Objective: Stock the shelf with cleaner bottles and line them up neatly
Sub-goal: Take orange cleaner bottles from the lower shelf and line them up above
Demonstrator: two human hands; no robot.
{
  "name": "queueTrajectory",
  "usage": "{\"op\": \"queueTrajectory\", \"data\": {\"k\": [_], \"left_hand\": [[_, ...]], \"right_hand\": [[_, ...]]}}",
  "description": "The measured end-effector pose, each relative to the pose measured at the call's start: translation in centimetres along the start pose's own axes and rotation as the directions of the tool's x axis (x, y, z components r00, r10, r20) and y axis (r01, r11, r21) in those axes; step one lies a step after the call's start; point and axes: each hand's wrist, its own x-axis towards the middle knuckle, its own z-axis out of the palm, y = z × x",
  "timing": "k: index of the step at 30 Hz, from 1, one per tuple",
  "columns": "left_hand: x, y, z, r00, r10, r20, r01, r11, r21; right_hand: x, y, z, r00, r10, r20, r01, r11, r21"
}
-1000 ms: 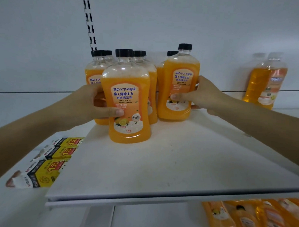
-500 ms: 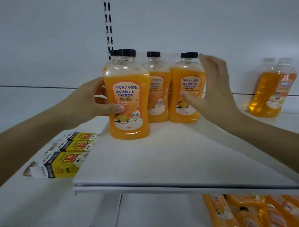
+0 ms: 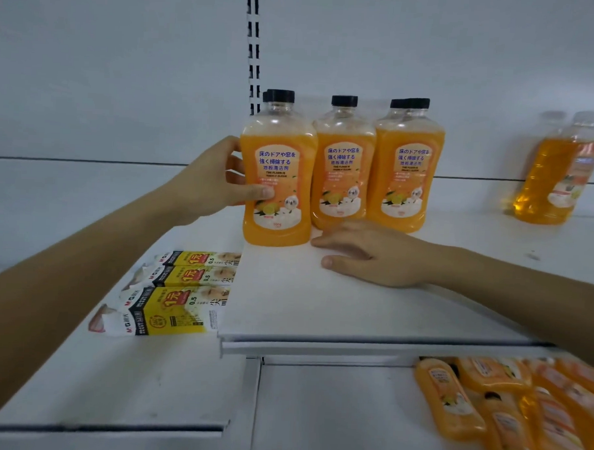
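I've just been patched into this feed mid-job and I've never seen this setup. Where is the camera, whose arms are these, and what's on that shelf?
There is no machine here: a person works bare-handed, and the one camera sits on their head, looking forward and down. The left hand grips the nearest orange cleaner bottle by its side, thumb on the label. The right hand lies flat and empty on the white shelf, just in front of the row. The other orange bottles stand upright beside and behind it, black caps on. Far right stand paler amber bottles, blurred. Yellow packets lie on the neighbouring shelf to the left, and loose orange bottles lie flat below, bottom right.
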Motion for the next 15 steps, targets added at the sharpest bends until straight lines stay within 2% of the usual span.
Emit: {"op": "queueTrajectory", "data": {"k": [10, 12, 15], "left_hand": [[0.46, -0.58, -0.09, 0.998, 0.040, 0.042, -0.040, 0.999, -0.005], [0.44, -0.45, -0.09, 0.999, 0.046, 0.026, -0.047, 0.997, 0.064], [-0.11, 0.03, -0.51, 0.988, 0.146, -0.060, -0.121, 0.946, 0.301]], "right_hand": [[-0.23, -0.50, 0.48, 0.995, -0.005, -0.104, 0.008, 0.999, 0.034], [-0.25, -0.51, 0.53, 0.993, -0.004, -0.120, 0.011, 0.999, 0.050], [-0.43, -0.60, 0.60, 0.989, 0.030, -0.145, -0.021, 0.998, 0.064]]}}
